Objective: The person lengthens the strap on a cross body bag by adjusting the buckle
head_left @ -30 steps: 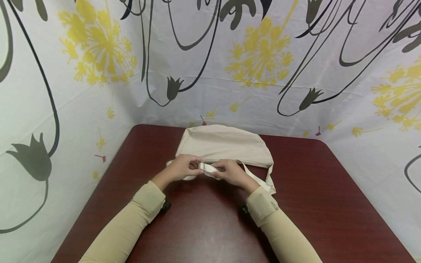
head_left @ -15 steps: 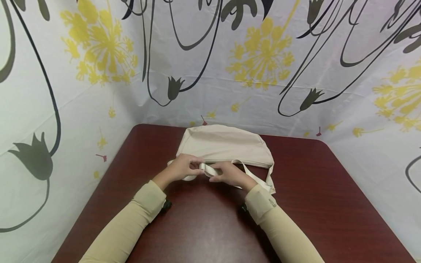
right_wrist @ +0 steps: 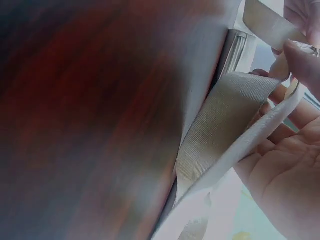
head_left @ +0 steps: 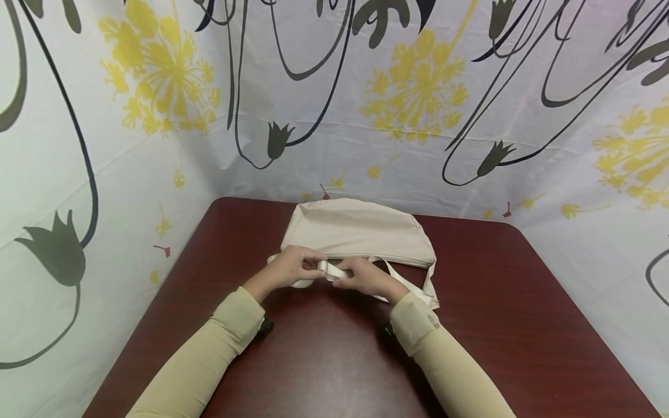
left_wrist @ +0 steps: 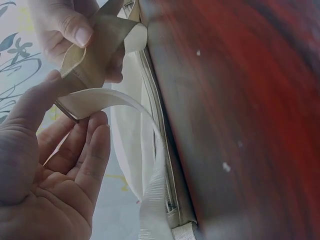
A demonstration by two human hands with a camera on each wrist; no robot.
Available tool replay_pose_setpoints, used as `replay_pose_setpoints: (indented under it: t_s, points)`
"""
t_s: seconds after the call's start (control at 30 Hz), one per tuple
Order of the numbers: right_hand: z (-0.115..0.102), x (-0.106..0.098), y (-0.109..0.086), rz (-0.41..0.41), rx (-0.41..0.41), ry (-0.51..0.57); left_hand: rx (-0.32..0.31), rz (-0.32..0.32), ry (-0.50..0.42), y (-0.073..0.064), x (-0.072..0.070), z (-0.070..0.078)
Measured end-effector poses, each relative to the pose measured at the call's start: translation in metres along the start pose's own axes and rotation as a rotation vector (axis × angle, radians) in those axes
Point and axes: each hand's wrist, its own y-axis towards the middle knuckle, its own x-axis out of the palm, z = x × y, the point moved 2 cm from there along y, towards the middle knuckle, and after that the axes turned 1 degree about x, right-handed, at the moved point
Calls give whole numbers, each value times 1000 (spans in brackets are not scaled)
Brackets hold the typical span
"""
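Note:
A cream shoulder bag (head_left: 360, 226) lies at the back of the table, its zipped edge toward me. In front of the zip, my left hand (head_left: 291, 266) pinches the flat webbing strap at a slider buckle (left_wrist: 67, 111), between thumb and fingertips. My right hand (head_left: 368, 278) grips the strap (head_left: 337, 271) just beside it, the webbing folded between thumb and fingers. In the left wrist view, a length of strap (left_wrist: 152, 200) curves from the buckle down toward the bag's end. Folded webbing (right_wrist: 225, 115) hangs from my right hand in the right wrist view.
The dark red-brown table (head_left: 324, 360) extends around the bag, with rounded far corners. A white cloth (head_left: 334, 104) printed with yellow and grey flowers hangs behind the table and at both sides. Small dark objects show beside both sleeve cuffs (head_left: 237, 316).
My right hand has shifted its hold slightly on the strap, and the loop beside its wrist has changed shape. My left hand stays nearly still at the buckle; the bag has not moved.

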Motion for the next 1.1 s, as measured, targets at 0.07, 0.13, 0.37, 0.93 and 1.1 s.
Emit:
replay_pose_setpoints:
  t_s: [0.07, 0.13, 0.37, 0.93, 1.1]
  points:
    - [0, 0, 0, 7, -9, 27, -4, -2, -1, 0, 1, -1]
    - [1, 0, 0, 18, -18, 45, -9, -2, -5, 0, 2, -1]
    - [4, -1, -1, 49, -3, 41, -5, 14, -37, 1, 1, -2]
    - [1, 0, 0, 26, 6, 55, -56, 3, -88, 0, -3, -2]
    - [3, -8, -3, 41, -23, 117, -61, 17, -91, -1, -4, -6]
